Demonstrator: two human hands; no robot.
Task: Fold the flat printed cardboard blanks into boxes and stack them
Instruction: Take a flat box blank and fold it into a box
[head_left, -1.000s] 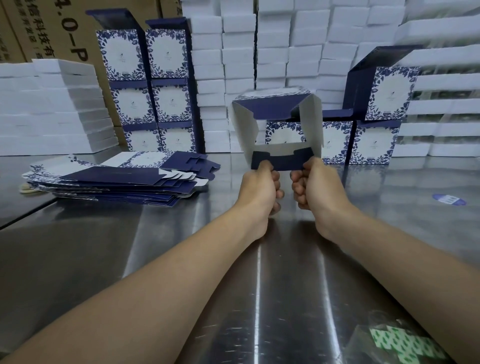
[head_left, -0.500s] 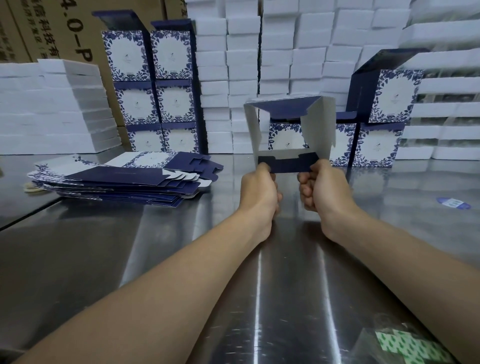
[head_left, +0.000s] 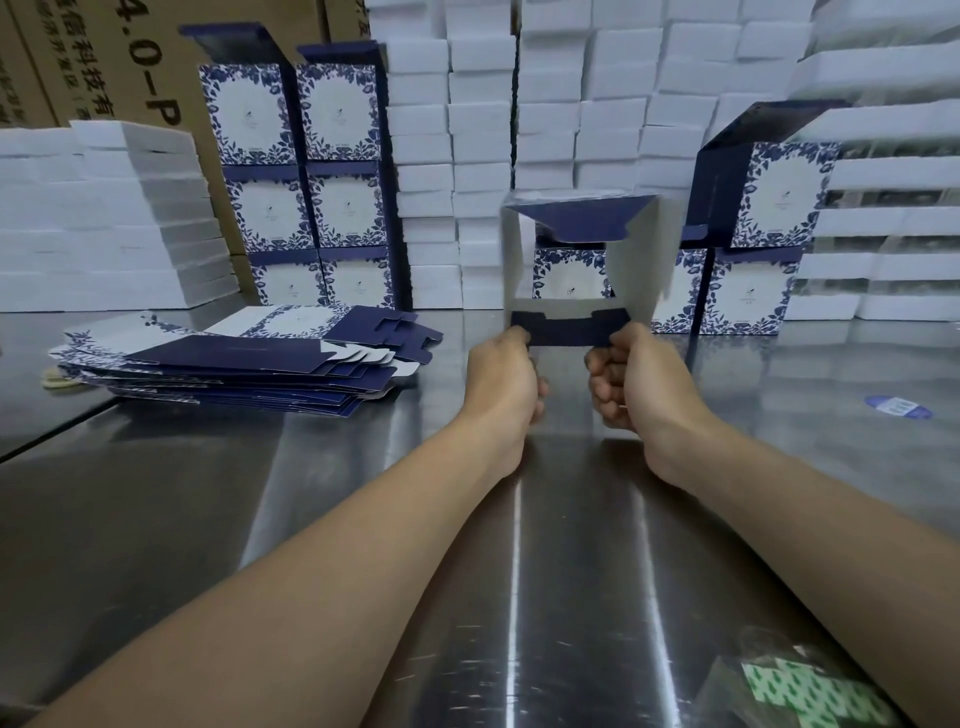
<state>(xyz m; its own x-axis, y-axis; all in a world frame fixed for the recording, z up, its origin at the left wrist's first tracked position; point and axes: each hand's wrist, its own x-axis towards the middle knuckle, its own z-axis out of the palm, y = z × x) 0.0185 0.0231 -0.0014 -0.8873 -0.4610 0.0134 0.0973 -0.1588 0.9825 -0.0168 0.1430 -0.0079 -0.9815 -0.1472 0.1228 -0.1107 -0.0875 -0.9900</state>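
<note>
1. Half-folded box (head_left: 579, 270) held up above steel table (head_left: 260, 519), open like a tube, white inside walls, navy flaps top and bottom.
2. Left hand (head_left: 501, 376) pinching left end of lower navy flap (head_left: 569, 330), fingers curled.
3. Right hand (head_left: 634, 379) gripping right end of same flap, fingers curled.
4. Pile of flat blanks (head_left: 234, 364) left on table.
5. Finished boxes (head_left: 296, 171) stacked behind; more at right (head_left: 753, 249).

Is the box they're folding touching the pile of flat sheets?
Apart. The head view shows bare steel table between the half-folded box and the flat blanks.
</note>
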